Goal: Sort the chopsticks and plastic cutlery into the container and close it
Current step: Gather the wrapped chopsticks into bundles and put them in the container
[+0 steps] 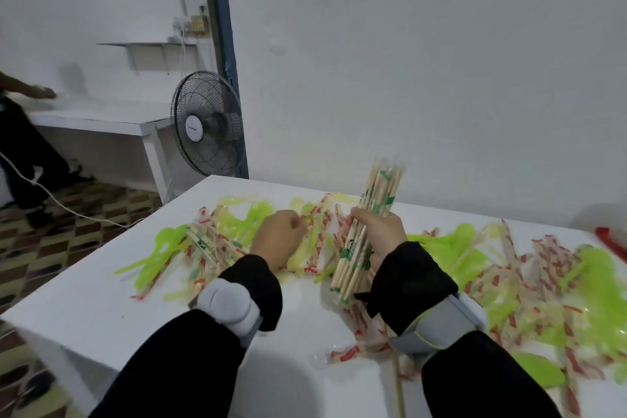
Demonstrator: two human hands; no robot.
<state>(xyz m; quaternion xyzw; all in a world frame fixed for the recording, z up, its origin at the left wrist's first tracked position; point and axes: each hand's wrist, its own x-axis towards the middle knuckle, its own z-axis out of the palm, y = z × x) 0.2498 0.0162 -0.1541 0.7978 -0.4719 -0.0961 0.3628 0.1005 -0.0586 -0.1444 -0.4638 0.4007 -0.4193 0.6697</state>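
The right hand (380, 231) grips a tilted bundle of wrapped chopsticks (366, 227) above the white table (84, 309). The left hand (278, 236), fingers curled, reaches into red-striped packets (319, 234); whether it pinches one is unclear. Green plastic cutlery (597, 299) litters the tabletop. A fan (207, 124) stands beyond, against white walls.

I wear black long sleeves on both arms. My left wrist (230, 307) carries a padded white band with rounded segments. My right wrist (437, 326) carries a grey band edged with a thin yellow-green line.
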